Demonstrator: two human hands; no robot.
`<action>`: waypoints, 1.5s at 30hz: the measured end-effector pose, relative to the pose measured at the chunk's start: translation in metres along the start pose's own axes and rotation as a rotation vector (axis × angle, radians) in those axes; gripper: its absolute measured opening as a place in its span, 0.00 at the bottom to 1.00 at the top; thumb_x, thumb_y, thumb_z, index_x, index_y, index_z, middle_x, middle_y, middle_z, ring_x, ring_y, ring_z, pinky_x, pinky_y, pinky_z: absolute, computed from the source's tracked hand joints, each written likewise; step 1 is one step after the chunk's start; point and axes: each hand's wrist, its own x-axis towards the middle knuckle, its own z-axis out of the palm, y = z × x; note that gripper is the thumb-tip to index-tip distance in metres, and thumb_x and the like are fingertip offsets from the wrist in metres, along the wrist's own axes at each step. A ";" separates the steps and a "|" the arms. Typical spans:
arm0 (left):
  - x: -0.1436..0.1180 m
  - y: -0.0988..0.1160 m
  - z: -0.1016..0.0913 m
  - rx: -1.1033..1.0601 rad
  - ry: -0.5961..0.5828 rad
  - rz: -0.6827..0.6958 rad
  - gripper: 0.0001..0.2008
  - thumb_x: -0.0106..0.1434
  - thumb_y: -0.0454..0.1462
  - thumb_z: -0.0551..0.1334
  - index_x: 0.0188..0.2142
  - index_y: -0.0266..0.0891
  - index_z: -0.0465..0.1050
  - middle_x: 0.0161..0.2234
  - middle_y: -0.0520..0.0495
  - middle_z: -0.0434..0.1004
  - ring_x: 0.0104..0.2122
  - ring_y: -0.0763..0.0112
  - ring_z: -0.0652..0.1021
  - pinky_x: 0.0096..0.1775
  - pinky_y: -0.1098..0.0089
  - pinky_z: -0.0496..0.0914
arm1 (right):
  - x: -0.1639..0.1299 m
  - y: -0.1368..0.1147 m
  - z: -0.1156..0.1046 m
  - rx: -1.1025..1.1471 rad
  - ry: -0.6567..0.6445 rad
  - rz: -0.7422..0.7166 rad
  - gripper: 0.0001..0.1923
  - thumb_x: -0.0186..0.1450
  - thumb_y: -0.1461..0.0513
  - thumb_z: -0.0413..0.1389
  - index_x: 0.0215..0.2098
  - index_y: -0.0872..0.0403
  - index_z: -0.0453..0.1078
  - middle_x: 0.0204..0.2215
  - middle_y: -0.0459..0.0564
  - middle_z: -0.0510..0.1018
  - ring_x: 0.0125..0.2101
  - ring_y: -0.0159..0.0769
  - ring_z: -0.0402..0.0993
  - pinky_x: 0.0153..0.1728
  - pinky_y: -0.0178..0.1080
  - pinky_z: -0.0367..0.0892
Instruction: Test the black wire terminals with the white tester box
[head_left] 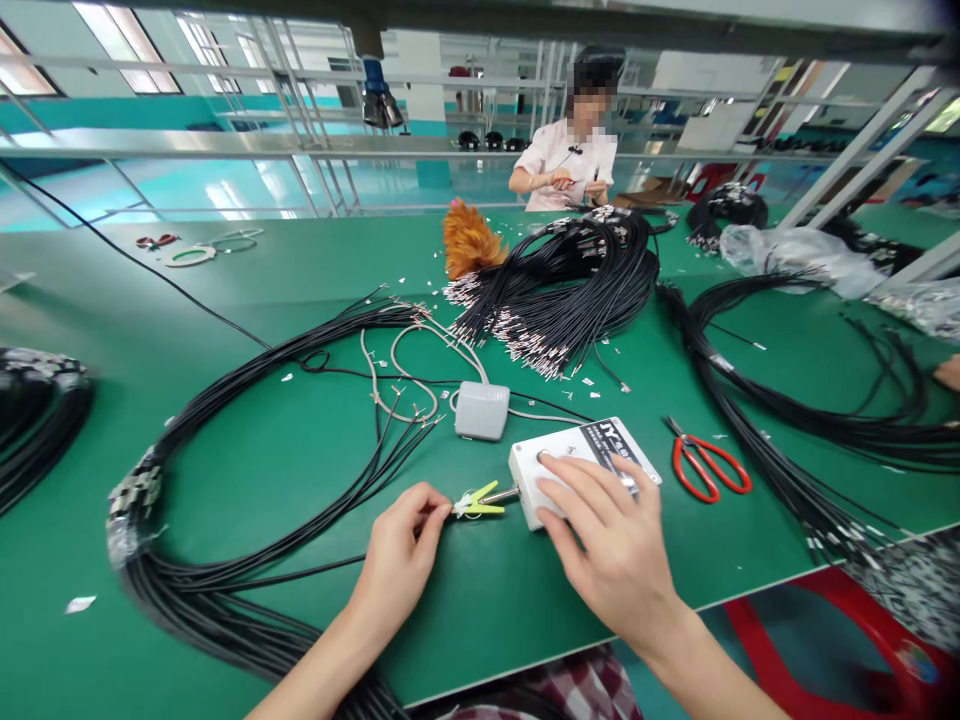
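Observation:
My left hand (401, 545) pinches the end of a thin black cable (300, 570) and holds it at the yellow-green clip (480, 500) on the front of a small white box (581, 460). My right hand (611, 545) lies flat on top of that box, fingers spread. A large loop of black cables (202, 440) lies on the green table (262, 280) to my left, its taped bundle end (135, 490) near the front edge.
A grey foot pedal (481, 410) sits behind the box. Red-handled scissors (705, 465) lie to the right. More black cable bundles (570, 290) and an orange duster (469, 240) lie farther back. A person in white (566, 165) works across the table. A red stool (847, 630) stands below right.

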 end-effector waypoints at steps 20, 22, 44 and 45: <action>-0.002 -0.007 -0.021 0.045 -0.029 -0.042 0.08 0.63 0.41 0.56 0.33 0.41 0.70 0.25 0.51 0.73 0.24 0.68 0.74 0.28 0.71 0.69 | -0.050 0.001 0.004 0.005 0.168 0.021 0.06 0.65 0.67 0.58 0.40 0.50 0.71 0.41 0.50 0.84 0.46 0.45 0.75 0.54 0.52 0.57; -0.001 -0.008 -0.027 0.097 -0.059 -0.032 0.06 0.60 0.40 0.58 0.32 0.41 0.70 0.24 0.51 0.72 0.23 0.68 0.73 0.27 0.71 0.68 | -0.058 -0.001 0.008 0.037 0.153 -0.062 0.08 0.65 0.68 0.56 0.39 0.50 0.71 0.40 0.49 0.84 0.45 0.43 0.76 0.53 0.49 0.59; 0.001 -0.018 -0.088 0.259 -0.031 0.113 0.10 0.66 0.43 0.56 0.42 0.44 0.71 0.35 0.49 0.79 0.35 0.65 0.79 0.40 0.69 0.72 | -0.069 0.001 0.034 0.087 0.095 -0.165 0.09 0.64 0.70 0.55 0.40 0.53 0.72 0.39 0.50 0.84 0.40 0.39 0.81 0.39 0.40 0.75; -0.017 -0.019 -0.086 0.286 -0.170 0.218 0.08 0.67 0.41 0.56 0.41 0.45 0.73 0.37 0.49 0.80 0.36 0.65 0.78 0.40 0.71 0.71 | -0.067 0.000 0.033 0.091 0.107 -0.164 0.09 0.64 0.70 0.54 0.39 0.53 0.72 0.38 0.50 0.85 0.39 0.39 0.81 0.38 0.39 0.75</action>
